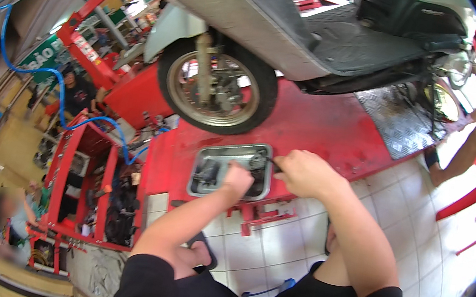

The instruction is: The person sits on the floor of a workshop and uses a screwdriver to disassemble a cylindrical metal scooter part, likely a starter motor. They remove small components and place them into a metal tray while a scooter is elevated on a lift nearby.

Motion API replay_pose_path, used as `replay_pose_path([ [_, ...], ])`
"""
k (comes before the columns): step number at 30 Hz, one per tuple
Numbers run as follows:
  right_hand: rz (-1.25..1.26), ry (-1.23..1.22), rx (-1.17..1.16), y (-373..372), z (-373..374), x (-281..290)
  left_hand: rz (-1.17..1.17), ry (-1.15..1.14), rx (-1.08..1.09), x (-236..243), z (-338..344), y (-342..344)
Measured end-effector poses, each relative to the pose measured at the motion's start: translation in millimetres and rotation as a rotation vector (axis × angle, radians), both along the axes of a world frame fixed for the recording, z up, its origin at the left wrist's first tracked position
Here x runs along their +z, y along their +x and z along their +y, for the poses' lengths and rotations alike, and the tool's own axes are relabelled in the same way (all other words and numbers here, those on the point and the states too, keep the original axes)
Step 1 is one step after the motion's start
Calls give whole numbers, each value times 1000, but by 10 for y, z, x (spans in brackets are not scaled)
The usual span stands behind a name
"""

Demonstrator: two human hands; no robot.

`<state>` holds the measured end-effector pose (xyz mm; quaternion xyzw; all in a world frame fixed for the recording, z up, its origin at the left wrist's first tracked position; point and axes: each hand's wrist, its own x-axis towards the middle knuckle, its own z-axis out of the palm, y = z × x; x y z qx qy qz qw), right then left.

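A shallow rectangular metal tray point(204, 155) with rounded corners sits on the red lift platform point(324, 130), just below the scooter's front wheel point(217, 86); dark, greasy small parts point(208, 171) lie in it, too blurred to tell apart. The left hand point(237, 180) rests curled over the tray's near edge, fingers folded inward; whether it grips anything cannot be told. The right hand point(301, 172) is closed around a thin dark tool point(271, 163) whose tip points into the tray's right corner. White floor tiles point(272, 255) lie beneath.
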<state>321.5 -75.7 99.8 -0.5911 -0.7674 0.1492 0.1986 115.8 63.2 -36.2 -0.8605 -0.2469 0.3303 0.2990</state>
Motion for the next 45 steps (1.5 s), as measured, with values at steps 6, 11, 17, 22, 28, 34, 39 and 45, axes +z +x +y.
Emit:
replay_pose_path([
  [6,18,4,33,39,52,-40,-527,-158,384,479,281,-635],
  [11,-42,-40,6,-26,141,-134,-1787,-661,493,737,46,-1176],
  [17,-74,-42,7,16,151,-324,-2214,-960,859,531,-808,-1418],
  [22,-40,-44,48,-131,249,-357,-1886,-1013,326,60,-407,-1741],
  [28,20,-58,22,-203,395,-498,-2320,-1027,550,360,-557,-1190],
  [34,-38,-106,-112,-314,573,-785,-2557,-1186,1531,175,-442,-1213],
  [39,-168,-188,-163,-664,783,-1067,-2661,-1063,1256,566,-323,-1245],
  [45,-229,-196,-237,-1127,1305,-1428,-2757,-1108,1248,519,-103,-1236],
])
